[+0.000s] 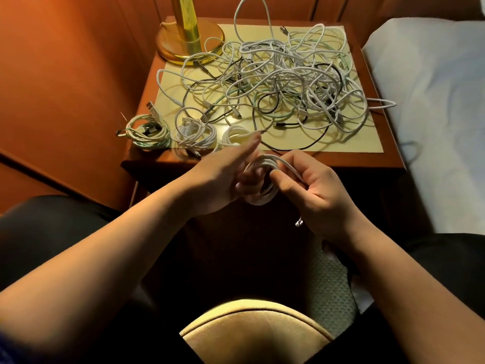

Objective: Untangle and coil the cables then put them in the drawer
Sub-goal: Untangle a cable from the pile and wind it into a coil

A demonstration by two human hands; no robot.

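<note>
two hands work just in front of the bench's (388,158) near edge. the left hand (223,177) has its fingers straight, with a white cable (265,198) looped round them in a half-made coil. the right hand (312,190) pinches a strand of that cable between thumb and curled fingers, and the cable's plug end (298,222) hangs below the right palm.

three finished coils lie in a row along the bench's near left edge: a pale green coil (147,132) at the left corner, a white coil (194,131) just beside it, and a second white coil (235,135) partly hidden behind the left fingers. the rest of the bench top carries one big tangle of cables (283,82), mostly white, with some black and pale green strands; i cannot count them. one loop spills over the right edge toward the bed (433,101).

a brass lamp base (189,46) stands at the far left corner, touching the tangle.
</note>
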